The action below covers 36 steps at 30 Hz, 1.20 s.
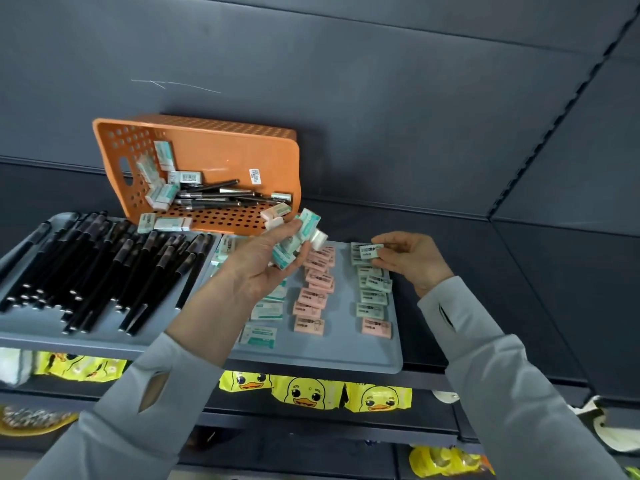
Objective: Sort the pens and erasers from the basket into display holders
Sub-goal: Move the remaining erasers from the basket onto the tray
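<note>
Eraser sorting, basket [221, 157] not empty yet

One green eraser [371, 252] is pinched in the right hand [410, 259] over the tray's [346, 355] far right row, probably to extend it. The left hand [266, 261] curls round a spare bunch of erasers [298, 237], keeping them handy.
</note>
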### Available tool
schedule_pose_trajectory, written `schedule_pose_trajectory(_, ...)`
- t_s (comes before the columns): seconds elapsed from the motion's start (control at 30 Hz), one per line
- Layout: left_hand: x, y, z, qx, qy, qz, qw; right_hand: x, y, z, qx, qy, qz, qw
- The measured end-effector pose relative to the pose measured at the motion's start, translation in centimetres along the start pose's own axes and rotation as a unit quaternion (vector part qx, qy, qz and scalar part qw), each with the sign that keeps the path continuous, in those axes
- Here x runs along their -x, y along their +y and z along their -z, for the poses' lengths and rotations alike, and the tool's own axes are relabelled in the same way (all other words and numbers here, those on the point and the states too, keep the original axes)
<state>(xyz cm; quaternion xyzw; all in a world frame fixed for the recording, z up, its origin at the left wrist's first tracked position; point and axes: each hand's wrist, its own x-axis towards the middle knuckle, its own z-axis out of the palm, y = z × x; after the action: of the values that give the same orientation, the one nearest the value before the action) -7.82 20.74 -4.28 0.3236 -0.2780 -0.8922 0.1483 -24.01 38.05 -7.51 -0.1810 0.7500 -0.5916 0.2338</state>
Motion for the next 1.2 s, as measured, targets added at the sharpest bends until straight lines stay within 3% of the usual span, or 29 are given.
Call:
schedule_pose_trajectory(0.27,-0.1,0.6,0.5,-0.013,-0.006,-0.007,1.0,-1.0,0.2,-0.2,0.105,0.027,0.007,0.994)
schedule_pose_trajectory(0.37,-0.4,0.7,0.7,-0.019,-0.003,-0.006,1.0,-0.9,0.0,-0.3,0.234,0.051,0.038,0.97)
schedule_pose_trajectory(0.47,-0.6,1.0,1.0,-0.038,-0.017,-0.011,0.999,-0.6,-1.4,-1.3,0.277,0.065,0.086,0.955)
schedule_pose_trajectory(0.6,-0.9,0.9,0.6,-0.088,-0.025,-0.021,0.996,0.7,-4.5,-4.1,0.105,-0.035,0.112,0.988)
schedule_pose_trajectory(0.67,-1.0,1.0,0.6,-0.118,-0.028,-0.026,0.992,0.9,-5.5,-6.0,0.093,-0.083,0.125,0.984)
schedule_pose_trajectory(0.77,-0.9,1.2,0.8,-0.116,-0.036,-0.041,0.992,0.5,-6.0,-7.8,0.142,-0.084,0.138,0.977)
schedule_pose_trajectory(0.93,-1.0,4.4,2.9,-0.032,0.013,-0.027,0.999,0.6,-7.2,-9.0,-0.11,-0.077,0.056,0.989)
schedule_pose_trajectory(1.03,-0.7,7.0,4.7,-0.02,0.029,-0.064,0.997,0.1,-7.0,-9.2,-0.081,-0.056,0.079,0.992)
schedule_pose_trajectory(1.2,-0.2,10.1,7.8,0.018,0.04,-0.127,0.991,0.1,-6.7,-10.6,0.01,-0.098,0.107,0.989)
